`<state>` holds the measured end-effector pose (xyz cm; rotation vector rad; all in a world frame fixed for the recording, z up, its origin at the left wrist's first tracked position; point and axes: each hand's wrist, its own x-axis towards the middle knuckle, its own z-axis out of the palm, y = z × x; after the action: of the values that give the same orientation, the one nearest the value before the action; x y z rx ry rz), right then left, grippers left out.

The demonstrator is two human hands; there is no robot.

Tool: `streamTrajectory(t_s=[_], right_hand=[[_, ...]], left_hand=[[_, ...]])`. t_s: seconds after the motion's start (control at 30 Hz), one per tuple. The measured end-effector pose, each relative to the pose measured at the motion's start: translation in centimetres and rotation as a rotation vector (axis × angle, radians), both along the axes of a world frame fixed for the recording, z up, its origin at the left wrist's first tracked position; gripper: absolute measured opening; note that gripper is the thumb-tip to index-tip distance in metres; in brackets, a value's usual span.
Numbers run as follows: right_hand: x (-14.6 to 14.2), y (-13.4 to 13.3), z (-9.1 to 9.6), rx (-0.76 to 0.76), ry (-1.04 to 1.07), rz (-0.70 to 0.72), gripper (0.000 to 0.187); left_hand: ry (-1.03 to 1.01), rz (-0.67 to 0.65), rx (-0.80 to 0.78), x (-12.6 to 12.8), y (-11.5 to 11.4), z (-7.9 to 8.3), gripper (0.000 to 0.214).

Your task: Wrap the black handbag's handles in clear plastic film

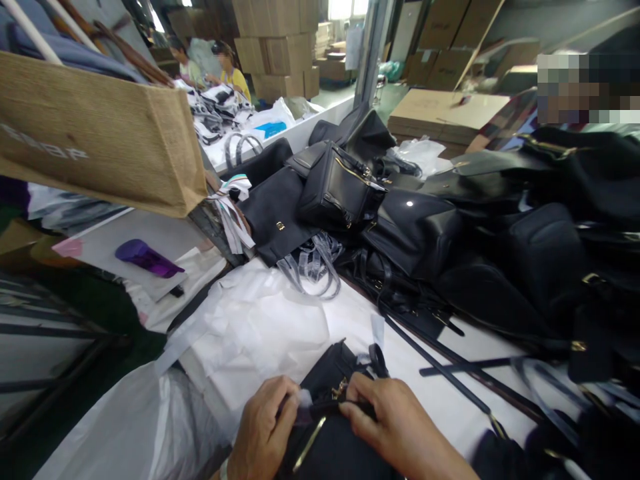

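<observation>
A black handbag with gold-coloured hardware lies at the bottom middle, close to me. My left hand is closed around the left part of its dark handle, with a bit of clear plastic wrap showing at the fingers. On the right part of the same handle, my right hand pinches with thumb and fingers. A gold strip runs along the bag's front below the handle. Its lower part is cut off by the frame edge.
Black bags are heaped along the table's back and right. White wrapping sheets cover the left of the white table. A burlap bag hangs at upper left. Straps lie at right. People sit at the back, and another is at far right.
</observation>
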<state>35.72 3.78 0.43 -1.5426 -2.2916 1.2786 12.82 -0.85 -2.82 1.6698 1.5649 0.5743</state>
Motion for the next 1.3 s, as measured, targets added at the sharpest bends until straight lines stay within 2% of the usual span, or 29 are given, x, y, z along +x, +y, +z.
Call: streamTrajectory(t_s=[0.2, 0.33, 0.47, 0.57, 0.7, 0.8, 0.87, 0.93, 1.0, 1.1, 1.2, 1.3], right_hand=[[-0.8, -0.3, 0.4, -0.089, 0.108, 0.02, 0.012], [-0.7, -0.1, -0.1, -0.136, 0.204, 0.001, 0.008], [0.2, 0.0, -1.4, -0.21, 0.28, -0.028, 0.05], [0.2, -0.2, -2.2, -0.251, 0.278, -0.009, 0.06], [-0.5, -0.5, -3.1, -0.279, 0.379, 0.037, 0.057], [-1.0, -0.5, -4.4, -0.302, 0.399, 0.039, 0.058], [-1.2, -0.5, -5.4, -0.284, 0.385, 0.019, 0.048], [-1.4, -0.6, -6.2, -0.247, 0.369, -0.008, 0.028], [-1.4, -0.6, -6.7, -0.247, 0.387, -0.031, 0.016], [-1.2, -0.7, -6.8, -0.272, 0.429, -0.037, 0.023], [-0.5, -0.6, -6.4, -0.242, 0.462, 0.03, 0.032], [0.7, -0.2, -5.7, -0.232, 0.496, 0.135, 0.038]], left_hand=[[-0.013, -0.068, 0.08, 2.1, 0.0, -0.9, 0.022], [0.016, -0.046, 0.095, 3.4, 0.6, -0.4, 0.023], [-0.012, -0.115, 0.083, 3.6, 1.3, 0.2, 0.025], [-0.033, -0.149, 0.053, 3.5, 1.4, -0.2, 0.023], [-0.11, -0.109, -0.019, 3.5, 1.5, -1.1, 0.02], [-0.22, -0.055, -0.003, 3.5, 1.8, -1.4, 0.016], [-0.244, 0.011, 0.025, 3.6, 2.0, -1.5, 0.013], [-0.254, 0.045, 0.029, 3.6, 2.1, -1.6, 0.012], [-0.277, 0.006, -0.016, 3.6, 2.2, -1.6, 0.011], [-0.334, -0.085, -0.116, 3.3, 2.3, -1.2, 0.015], [-0.384, -0.164, -0.21, 2.3, 2.7, -0.6, 0.016], [-0.382, -0.315, -0.334, 0.3, 3.5, -0.3, 0.035]])
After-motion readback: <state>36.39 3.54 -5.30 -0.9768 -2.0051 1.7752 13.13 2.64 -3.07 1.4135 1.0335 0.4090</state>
